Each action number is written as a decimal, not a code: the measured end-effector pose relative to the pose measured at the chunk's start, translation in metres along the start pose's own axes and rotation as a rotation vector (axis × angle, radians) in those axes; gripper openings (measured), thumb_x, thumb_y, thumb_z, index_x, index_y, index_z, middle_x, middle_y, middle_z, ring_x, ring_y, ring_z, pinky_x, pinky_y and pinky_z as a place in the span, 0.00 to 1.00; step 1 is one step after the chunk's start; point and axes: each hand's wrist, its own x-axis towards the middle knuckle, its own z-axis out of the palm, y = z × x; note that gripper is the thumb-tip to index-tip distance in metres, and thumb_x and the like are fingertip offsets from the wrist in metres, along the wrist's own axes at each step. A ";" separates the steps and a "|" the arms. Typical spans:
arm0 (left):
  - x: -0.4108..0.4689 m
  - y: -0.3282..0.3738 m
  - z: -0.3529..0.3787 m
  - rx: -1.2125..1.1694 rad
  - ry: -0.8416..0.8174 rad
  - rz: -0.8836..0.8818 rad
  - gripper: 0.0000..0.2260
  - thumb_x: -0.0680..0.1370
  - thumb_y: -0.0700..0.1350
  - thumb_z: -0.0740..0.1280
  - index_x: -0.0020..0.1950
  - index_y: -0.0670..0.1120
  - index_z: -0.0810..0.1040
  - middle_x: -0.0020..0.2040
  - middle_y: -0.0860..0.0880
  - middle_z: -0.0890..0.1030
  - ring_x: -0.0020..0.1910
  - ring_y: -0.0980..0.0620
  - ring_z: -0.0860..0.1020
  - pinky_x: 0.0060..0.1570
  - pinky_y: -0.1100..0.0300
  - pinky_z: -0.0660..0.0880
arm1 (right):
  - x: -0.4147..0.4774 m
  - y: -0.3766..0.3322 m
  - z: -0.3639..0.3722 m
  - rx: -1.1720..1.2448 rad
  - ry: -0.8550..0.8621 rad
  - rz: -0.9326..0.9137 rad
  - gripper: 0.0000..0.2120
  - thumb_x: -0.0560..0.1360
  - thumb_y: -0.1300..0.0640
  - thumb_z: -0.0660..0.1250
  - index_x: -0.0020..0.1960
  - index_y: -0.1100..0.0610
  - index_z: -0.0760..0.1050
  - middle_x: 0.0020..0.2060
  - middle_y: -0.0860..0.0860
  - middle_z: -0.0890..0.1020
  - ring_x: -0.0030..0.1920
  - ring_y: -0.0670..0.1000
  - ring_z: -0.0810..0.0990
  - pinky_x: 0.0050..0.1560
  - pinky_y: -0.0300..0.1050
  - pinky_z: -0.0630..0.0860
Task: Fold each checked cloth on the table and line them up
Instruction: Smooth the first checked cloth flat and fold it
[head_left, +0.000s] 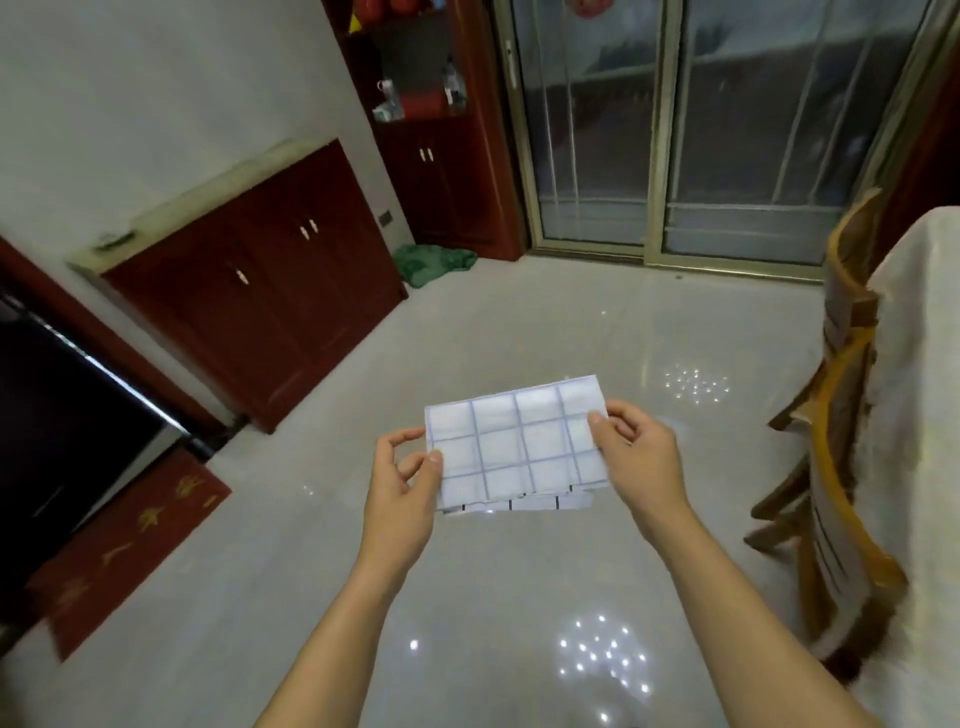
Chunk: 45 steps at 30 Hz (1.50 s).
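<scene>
Mid-fold, checked cloth (517, 447) pinched at opposite edges by left grip (402, 478) and right grip (639, 452) over the floor (483, 322), probably next needing carrying right to the bench (924, 415).

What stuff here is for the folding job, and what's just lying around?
For the job: checked cloth, folded and held in the air; left hand and right hand, pinching its ends; covered table.

Just lying about: green bundle on the floor, red mat, chair, cabinet.
</scene>
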 end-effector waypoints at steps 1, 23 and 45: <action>0.016 0.004 0.008 0.007 -0.005 0.018 0.11 0.83 0.44 0.65 0.64 0.53 0.70 0.51 0.48 0.86 0.49 0.47 0.84 0.49 0.49 0.80 | 0.014 -0.001 -0.001 0.007 0.009 -0.009 0.05 0.78 0.59 0.68 0.52 0.53 0.81 0.45 0.51 0.85 0.44 0.45 0.83 0.45 0.41 0.78; 0.285 0.003 0.264 -0.174 -0.539 0.030 0.07 0.81 0.39 0.67 0.55 0.50 0.80 0.41 0.52 0.82 0.45 0.59 0.80 0.47 0.66 0.75 | 0.230 -0.012 -0.100 -0.240 0.625 -0.078 0.04 0.76 0.56 0.71 0.49 0.50 0.76 0.39 0.57 0.83 0.44 0.52 0.82 0.44 0.50 0.78; 0.557 0.037 0.442 -0.166 -0.686 -0.001 0.05 0.81 0.41 0.68 0.53 0.51 0.80 0.50 0.50 0.85 0.49 0.57 0.81 0.43 0.66 0.75 | 0.525 -0.028 -0.102 -0.297 0.739 -0.038 0.05 0.77 0.54 0.70 0.47 0.56 0.79 0.35 0.52 0.85 0.38 0.51 0.83 0.40 0.50 0.79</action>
